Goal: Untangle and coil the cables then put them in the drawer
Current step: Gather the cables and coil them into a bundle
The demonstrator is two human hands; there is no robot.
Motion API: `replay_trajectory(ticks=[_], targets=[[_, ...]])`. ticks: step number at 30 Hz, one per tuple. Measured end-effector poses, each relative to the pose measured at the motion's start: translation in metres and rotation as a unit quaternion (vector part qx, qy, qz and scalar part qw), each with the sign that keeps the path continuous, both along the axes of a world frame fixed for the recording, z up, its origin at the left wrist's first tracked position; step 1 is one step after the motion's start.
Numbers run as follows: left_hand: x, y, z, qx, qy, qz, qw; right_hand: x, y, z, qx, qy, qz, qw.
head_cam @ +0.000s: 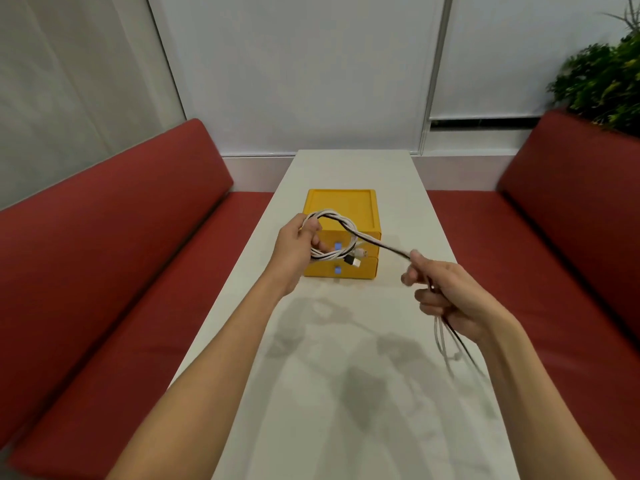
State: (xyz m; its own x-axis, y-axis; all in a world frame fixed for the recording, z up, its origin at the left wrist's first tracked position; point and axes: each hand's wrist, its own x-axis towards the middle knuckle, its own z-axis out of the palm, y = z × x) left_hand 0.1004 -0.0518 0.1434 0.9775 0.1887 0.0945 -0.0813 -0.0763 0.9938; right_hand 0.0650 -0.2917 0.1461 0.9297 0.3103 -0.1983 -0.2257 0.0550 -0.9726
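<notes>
Gripping a coil [341,221] of the white and black cables [384,247] in curled fingers, the left hand [294,247] holds it in the air in front of the yellow drawer box [343,204], whose drawers look shut. Loose plugs [355,259] dangle from the loops and could snag the next turn. The right hand [450,299] pinches the taut cables; too hard a pull may tighten the twist, and the hanging tails [441,336] may slip free.
</notes>
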Motion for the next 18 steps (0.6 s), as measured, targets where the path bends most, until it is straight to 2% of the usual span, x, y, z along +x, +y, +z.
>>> replay_trajectory(ticks=[2,3,5,7,10,13,16,18], targets=[[0.0,-0.002,0.006,-0.173,0.043,-0.035,0.983,0.005,-0.005,-0.002,-0.07,-0.032,0.064,0.995],[-0.002,-0.002,0.009,-0.228,0.066,-0.044,0.971,0.008,-0.008,-0.004,-0.103,-0.055,0.082,0.99],[-0.003,-0.002,0.013,-0.278,0.103,-0.047,0.954,0.014,-0.011,-0.008,-0.167,-0.098,0.115,0.974],[-0.005,-0.005,0.014,-0.289,0.119,-0.039,0.949,0.02,-0.013,-0.009,-0.207,-0.103,0.168,0.958],[-0.008,-0.011,0.017,-0.284,0.122,-0.04,0.95,0.023,-0.008,-0.006,-0.225,-0.052,0.252,0.94],[-0.01,-0.015,0.021,-0.283,0.119,-0.039,0.951,0.027,0.002,-0.006,-0.303,-0.036,0.289,0.908],[-0.013,-0.014,0.023,-0.265,0.113,-0.031,0.957,0.03,0.003,0.003,-0.388,-0.048,0.285,0.875],[-0.014,-0.014,0.022,-0.252,0.107,-0.028,0.961,0.03,0.005,0.014,-0.365,-0.087,0.221,0.9]])
